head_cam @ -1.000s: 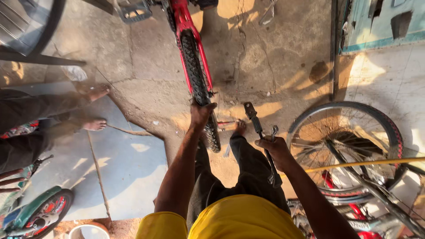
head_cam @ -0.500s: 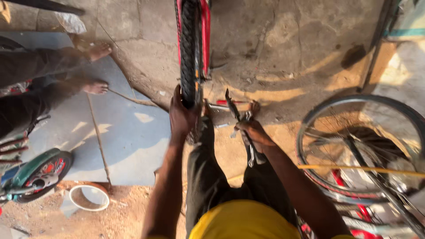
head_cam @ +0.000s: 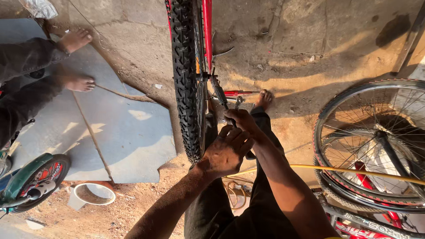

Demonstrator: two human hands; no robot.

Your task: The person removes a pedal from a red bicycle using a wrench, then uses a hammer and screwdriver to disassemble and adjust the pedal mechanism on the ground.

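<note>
Since the earlier frame, left hand (head_cam: 226,152) has left the tyre (head_cam: 185,79) and now lies half-open over the right wrist. Right hand (head_cam: 240,120) is closed around a wrench (head_cam: 220,94) at the wheel's hub, just ahead. Spare wheel (head_cam: 376,141) lies right.

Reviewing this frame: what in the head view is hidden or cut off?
- Right hand: its fingers and grip on the tool are hidden behind the left hand.
- Red bicycle frame: cut off by the top edge.
- Loose wheel: cut off by the right edge.
- Seated person: only legs and feet show.
</note>
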